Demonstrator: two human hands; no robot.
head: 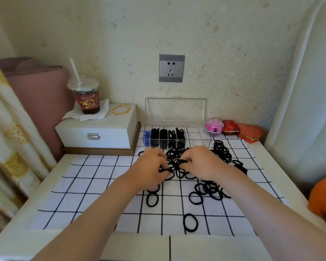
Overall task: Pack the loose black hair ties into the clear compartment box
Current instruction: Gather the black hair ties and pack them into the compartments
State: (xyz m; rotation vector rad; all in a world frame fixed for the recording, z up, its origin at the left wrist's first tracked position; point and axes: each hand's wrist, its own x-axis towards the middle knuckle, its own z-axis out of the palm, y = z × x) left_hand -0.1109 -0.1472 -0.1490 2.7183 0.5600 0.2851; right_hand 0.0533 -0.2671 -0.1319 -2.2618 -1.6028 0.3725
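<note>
Several loose black hair ties (207, 187) lie scattered over a white checked cloth (94, 185). The clear compartment box (198, 137) stands at the back with its lid up; its left cells hold blue and black ties, its right cells look bare. My left hand (151, 168) has its fingers curled round black ties in the pile just in front of the box. Close beside it, my right hand (201, 162) pinches black ties from the same pile. One single tie (190, 222) lies nearest me.
A white jewellery case (96, 129) at the back left carries an iced drink cup (87, 95) and a gold bangle (120, 109). Pink and red trinket boxes (231, 128) sit right of the clear box. An orange cushion (324, 194) lies off the right edge.
</note>
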